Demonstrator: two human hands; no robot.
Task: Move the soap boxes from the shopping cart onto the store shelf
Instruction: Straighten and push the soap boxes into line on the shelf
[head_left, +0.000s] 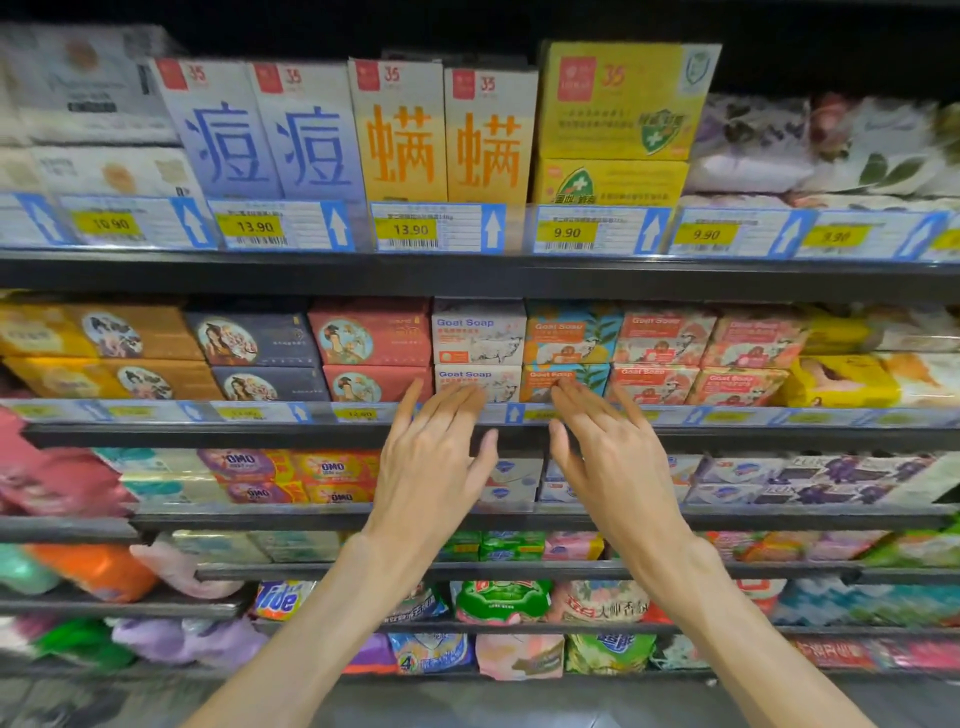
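Both hands are up at the second shelf (311, 435) — the left hand (434, 457) and right hand (615, 462) spread, fingers straight, holding nothing, their tips at the lower Goat Soap boxes (478, 382). It looks like a placing step being finished off, the row squared up. That shelf holds soap boxes stacked two high, the white Goat Soap beside orange and teal ones (569, 335). The cart is out of view — next comes a turn back to it for another box.
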